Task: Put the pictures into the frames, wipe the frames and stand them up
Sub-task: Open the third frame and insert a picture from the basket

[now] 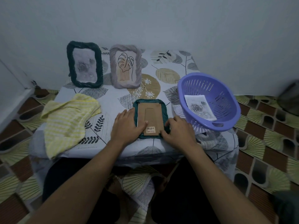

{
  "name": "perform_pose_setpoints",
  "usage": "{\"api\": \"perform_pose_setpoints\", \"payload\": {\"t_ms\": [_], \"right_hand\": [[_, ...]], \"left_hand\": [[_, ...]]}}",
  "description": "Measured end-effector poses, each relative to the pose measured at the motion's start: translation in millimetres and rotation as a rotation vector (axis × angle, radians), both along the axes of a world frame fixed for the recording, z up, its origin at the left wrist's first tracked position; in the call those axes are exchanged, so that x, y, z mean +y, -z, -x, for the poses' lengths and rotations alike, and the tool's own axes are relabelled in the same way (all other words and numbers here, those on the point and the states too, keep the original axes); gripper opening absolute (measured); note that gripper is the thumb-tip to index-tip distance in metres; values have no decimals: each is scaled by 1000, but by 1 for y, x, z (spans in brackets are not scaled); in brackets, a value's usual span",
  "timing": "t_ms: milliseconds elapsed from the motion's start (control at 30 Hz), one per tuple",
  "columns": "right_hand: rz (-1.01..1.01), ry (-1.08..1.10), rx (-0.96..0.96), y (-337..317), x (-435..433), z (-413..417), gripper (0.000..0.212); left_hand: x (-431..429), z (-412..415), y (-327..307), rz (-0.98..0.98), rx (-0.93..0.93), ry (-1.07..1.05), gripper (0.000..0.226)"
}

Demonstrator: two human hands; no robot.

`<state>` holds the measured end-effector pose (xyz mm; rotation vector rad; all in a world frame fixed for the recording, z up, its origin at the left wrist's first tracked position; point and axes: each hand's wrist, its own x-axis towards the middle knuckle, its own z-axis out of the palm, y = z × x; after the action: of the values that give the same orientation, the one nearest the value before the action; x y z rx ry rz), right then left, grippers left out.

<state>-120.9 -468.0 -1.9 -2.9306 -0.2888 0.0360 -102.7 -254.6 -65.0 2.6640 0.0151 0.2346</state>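
A teal frame [159, 102] lies face down near the table's front edge, its brown cardboard back [151, 115] facing up. My left hand [127, 125] rests flat on the frame's left side, thumb on the cardboard. My right hand [178, 129] presses its fingers against the frame's lower right corner. Two frames stand upright at the back: a dark green frame [84, 64] with a rose picture and a grey frame [125, 66] with a leaf drawing. A yellow striped cloth [68, 122] lies crumpled at the left.
A purple slotted basket [215, 88] sits tilted at the right, holding a rose picture [199, 107]. The small table has a leaf-patterned cover [169, 75] and stands against a pale wall. Patterned floor surrounds it. A dark object [289, 97] sits at the far right.
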Motion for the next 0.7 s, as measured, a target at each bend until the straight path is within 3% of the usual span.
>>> {"api": "perform_pose_setpoints", "payload": {"t_ms": [400, 700], "right_hand": [[76, 70, -86, -5, 1, 8, 29], [-35, 104, -66, 0, 3, 4, 19]], "left_hand": [[2, -2, 5, 1, 0, -2, 81], [2, -3, 5, -6, -1, 0, 81]]}}
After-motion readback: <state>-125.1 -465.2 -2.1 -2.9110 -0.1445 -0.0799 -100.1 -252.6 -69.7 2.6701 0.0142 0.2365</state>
